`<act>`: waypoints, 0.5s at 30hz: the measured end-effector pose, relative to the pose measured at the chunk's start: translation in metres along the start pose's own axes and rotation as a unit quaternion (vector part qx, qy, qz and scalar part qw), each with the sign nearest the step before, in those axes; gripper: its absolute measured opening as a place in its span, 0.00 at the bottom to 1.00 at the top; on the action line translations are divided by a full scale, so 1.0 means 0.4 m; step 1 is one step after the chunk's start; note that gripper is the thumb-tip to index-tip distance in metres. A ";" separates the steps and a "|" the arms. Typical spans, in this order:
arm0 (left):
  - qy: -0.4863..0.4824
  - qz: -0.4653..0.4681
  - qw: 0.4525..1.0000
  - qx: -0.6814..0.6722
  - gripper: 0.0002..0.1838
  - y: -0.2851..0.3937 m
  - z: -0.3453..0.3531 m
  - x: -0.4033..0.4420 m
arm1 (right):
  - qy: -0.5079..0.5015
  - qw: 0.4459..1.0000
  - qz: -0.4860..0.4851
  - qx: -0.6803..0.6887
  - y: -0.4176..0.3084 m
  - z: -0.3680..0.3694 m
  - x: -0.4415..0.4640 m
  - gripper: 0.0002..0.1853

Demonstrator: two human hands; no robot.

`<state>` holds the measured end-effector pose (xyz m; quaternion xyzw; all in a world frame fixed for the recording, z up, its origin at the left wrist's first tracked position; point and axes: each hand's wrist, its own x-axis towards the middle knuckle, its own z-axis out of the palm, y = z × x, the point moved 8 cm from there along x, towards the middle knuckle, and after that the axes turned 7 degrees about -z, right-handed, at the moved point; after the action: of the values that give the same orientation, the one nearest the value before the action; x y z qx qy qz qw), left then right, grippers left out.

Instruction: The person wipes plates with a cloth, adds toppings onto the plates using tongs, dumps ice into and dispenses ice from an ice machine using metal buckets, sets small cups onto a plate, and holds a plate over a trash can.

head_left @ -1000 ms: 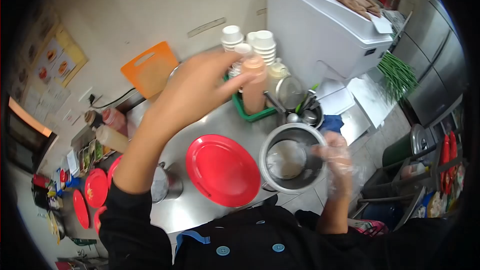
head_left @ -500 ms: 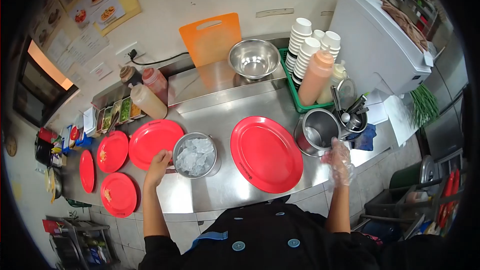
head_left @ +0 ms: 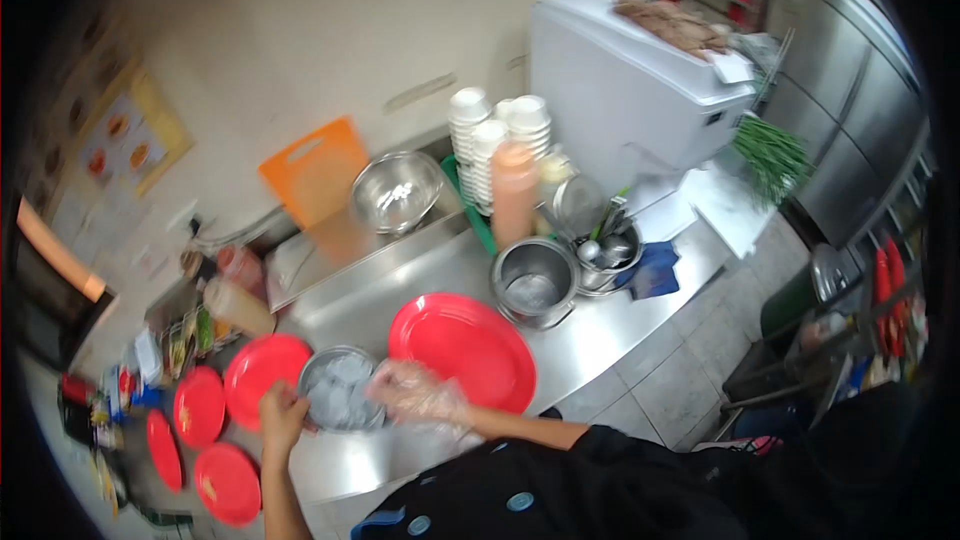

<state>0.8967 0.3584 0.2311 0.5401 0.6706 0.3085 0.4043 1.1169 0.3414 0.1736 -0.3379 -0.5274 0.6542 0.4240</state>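
My bare left hand (head_left: 283, 417) is closed on the left side of a metal pot (head_left: 318, 357) full of ice (head_left: 345, 390). At the pot's right side is my right hand (head_left: 415, 395) in a clear plastic glove. Its fingers reach the rim but are blurred, so their grip is unclear. A large red oval plate (head_left: 470, 345) lies just beyond the right hand. Farther right, a second metal pot (head_left: 508, 300) stands upright with a little pale content at its bottom.
Red plates (head_left: 265, 375) lie at left, two with small food bits. Behind are a steel bowl (head_left: 370, 190), an orange cutting board (head_left: 315, 170), sauce bottles (head_left: 515, 195) and stacked white cups (head_left: 470, 120). A utensil container (head_left: 610, 275) and blue cloth (head_left: 655, 270) sit at right.
My right hand has left the second metal pot and come left to the ice pot. My left hand stays on the ice pot. The camera view has turned right and tilted.
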 end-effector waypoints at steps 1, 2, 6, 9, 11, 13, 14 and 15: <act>-0.002 0.031 0.999 0.018 0.07 0.047 -0.002 -0.012 | 0.000 0.998 -0.061 -0.017 -0.018 -0.015 0.020 0.15; -0.001 0.059 0.998 0.037 0.07 0.104 -0.011 -0.018 | 0.020 0.996 -0.078 -0.027 -0.077 -0.049 0.017 0.15; -0.070 0.093 0.993 -0.017 0.06 0.489 0.090 -0.091 | 0.249 0.936 -0.228 -0.103 -0.323 -0.242 -0.095 0.12; -0.152 0.242 0.958 0.037 0.04 0.794 0.265 -0.134 | 0.247 0.959 -0.142 0.002 -0.558 -0.376 -0.288 0.05; -0.268 0.257 0.928 -0.013 0.06 0.945 0.417 -0.148 | 0.321 0.927 -0.191 -0.020 -0.701 -0.486 -0.426 0.05; -0.373 0.313 0.873 0.031 0.08 1.097 0.589 -0.167 | 0.415 0.855 -0.304 -0.069 -0.825 -0.603 -0.576 0.06; -0.411 0.360 0.834 0.073 0.10 1.169 0.686 -0.151 | 0.480 0.808 -0.308 -0.149 -0.901 -0.633 -0.657 0.06; -0.387 0.464 0.795 0.043 0.15 1.254 0.772 -0.145 | 0.485 0.779 -0.337 -0.211 -0.959 -0.680 -0.718 0.07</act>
<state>1.4105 0.4085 0.5208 0.8778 0.1395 0.1949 0.4148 1.5533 0.2218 0.4880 -0.4922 -0.4571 0.0917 0.7351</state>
